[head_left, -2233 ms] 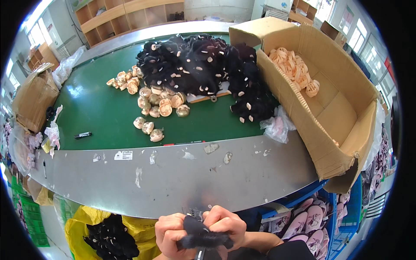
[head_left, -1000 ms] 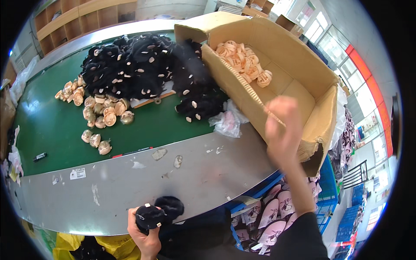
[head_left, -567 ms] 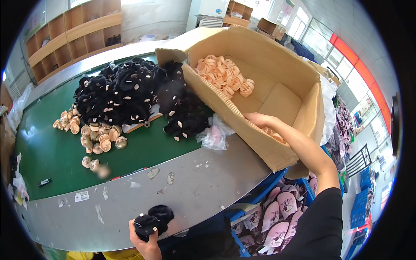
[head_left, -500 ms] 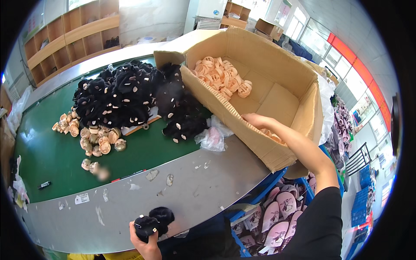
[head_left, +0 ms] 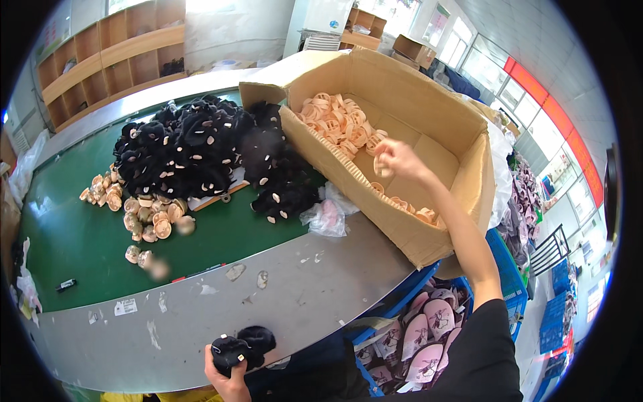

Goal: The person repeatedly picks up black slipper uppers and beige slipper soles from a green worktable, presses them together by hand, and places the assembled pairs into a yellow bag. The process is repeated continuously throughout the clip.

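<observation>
My left hand [head_left: 228, 383] is closed round a black plush piece [head_left: 231, 351] at the table's near edge; its fluffy rounded end [head_left: 258, 340] sticks out to the right. Inside the open cardboard box [head_left: 429, 246], my right hand [head_left: 403, 159] is raised above the bottom. Its fingers pinch a peach-coloured plastic band [head_left: 382, 167]. Many similar bands [head_left: 335, 120] are heaped at the box's far left, and a few loose ones [head_left: 400, 203] lie along its near wall.
A large heap of black plush pieces [head_left: 187, 147] covers the green tabletop [head_left: 74, 228]. Peach and clear cup-like pieces [head_left: 161, 224] lie left of it, near a marker [head_left: 66, 285]. Blue crates [head_left: 506, 268] and pink patterned slippers [head_left: 422, 335] are below the box at right.
My right hand has risen from the box's near wall, and a peach band now shows in its fingers. The left hand, with the black plush piece, has shifted only slightly.
</observation>
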The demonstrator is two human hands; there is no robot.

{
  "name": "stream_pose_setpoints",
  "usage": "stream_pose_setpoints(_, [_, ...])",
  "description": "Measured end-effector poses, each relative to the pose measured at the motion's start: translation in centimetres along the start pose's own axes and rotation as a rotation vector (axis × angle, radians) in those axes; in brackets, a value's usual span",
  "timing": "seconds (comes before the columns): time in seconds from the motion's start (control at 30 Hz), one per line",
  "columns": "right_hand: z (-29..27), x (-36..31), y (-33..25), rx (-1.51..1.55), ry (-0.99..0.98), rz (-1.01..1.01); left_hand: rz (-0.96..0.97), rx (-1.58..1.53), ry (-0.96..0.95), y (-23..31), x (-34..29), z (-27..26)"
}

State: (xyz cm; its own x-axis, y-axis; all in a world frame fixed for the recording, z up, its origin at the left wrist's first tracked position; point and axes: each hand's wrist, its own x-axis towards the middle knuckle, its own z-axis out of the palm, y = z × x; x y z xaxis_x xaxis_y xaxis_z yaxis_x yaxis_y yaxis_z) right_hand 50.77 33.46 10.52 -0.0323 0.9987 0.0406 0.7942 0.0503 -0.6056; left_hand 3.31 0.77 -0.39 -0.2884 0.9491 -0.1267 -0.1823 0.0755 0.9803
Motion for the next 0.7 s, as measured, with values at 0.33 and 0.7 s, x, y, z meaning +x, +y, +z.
stream_pose_setpoints(0.33, [13.6, -17.7, -19.1, 0.445, -0.477, -0.344, 0.044, 0.066, -0.090, 0.1, 0.9, 1.3])
stream_pose_setpoints(0.7, [23.7, -23.1, -19.3, 0.772, -0.617, -0.363, -0.042, 0.180, -0.126, 0.4, -0.1, -0.1])
